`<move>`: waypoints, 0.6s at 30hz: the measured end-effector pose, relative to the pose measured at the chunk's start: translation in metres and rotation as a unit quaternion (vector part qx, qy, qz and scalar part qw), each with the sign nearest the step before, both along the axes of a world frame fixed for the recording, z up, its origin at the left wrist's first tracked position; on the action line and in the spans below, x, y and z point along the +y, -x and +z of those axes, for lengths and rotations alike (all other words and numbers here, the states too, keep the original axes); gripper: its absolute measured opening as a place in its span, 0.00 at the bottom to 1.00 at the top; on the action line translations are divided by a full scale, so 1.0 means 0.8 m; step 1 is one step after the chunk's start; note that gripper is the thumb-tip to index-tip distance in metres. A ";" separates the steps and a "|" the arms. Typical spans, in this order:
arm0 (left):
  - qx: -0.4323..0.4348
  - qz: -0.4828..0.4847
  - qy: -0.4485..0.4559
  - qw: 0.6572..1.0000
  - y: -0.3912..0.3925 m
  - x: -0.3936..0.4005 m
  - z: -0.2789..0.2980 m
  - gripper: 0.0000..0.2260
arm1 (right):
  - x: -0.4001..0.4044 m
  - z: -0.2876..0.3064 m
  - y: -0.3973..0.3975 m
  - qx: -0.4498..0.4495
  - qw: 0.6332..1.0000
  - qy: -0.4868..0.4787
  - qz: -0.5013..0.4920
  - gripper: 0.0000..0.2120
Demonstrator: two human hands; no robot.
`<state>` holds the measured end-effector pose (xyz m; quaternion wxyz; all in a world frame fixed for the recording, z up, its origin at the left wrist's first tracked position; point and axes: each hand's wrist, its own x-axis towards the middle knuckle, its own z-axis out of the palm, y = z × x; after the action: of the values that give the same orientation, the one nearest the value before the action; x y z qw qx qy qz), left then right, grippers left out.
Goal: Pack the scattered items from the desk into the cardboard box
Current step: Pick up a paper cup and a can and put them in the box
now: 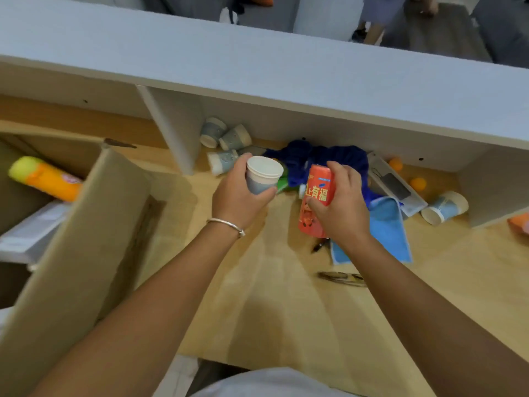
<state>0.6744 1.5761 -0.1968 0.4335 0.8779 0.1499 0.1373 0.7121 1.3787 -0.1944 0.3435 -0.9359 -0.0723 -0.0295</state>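
My left hand grips a white and grey paper cup, held upright above the wooden desk. My right hand is closed around a red drink carton with yellow characters, lifted over the desk. The cardboard box stands open at the left, its flap raised toward me. Inside it lie an orange and yellow bottle and a white flat item. Several paper cups lie tipped over under the shelf.
A dark blue cloth, a light blue cloth, a black pen, glasses, a white packaged box, two orange balls and a fallen blue cup lie on the desk. A grey shelf overhangs the back.
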 end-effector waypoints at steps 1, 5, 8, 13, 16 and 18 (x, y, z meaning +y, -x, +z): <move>-0.006 0.017 -0.003 1.000 0.011 0.021 0.010 0.34 | 0.022 0.007 0.004 -0.001 1.000 -0.004 0.012 0.35; -0.045 0.085 -0.015 0.995 0.063 0.103 0.055 0.33 | 0.121 0.037 0.028 -0.016 0.996 -0.024 0.083 0.36; -0.099 0.133 -0.036 0.985 0.110 0.160 0.094 0.36 | 0.196 0.069 0.050 -0.055 0.988 -0.038 0.143 0.37; -0.146 0.244 -0.053 0.957 0.200 0.257 0.146 0.35 | 0.314 0.131 0.091 -0.105 0.962 -0.088 0.236 0.38; -0.134 0.297 -0.051 0.944 0.255 0.309 0.149 0.37 | 0.378 0.151 0.119 -0.113 0.945 -0.111 0.286 0.39; -0.113 0.321 -0.049 0.939 0.290 0.337 0.141 0.38 | 0.419 0.155 0.140 -0.116 0.937 -0.110 0.310 0.40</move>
<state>0.4427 1.8459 -0.0841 0.3370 0.7821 0.3666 0.3746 0.6000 1.7137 -0.0704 0.4254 -0.8138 -0.3941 -0.0379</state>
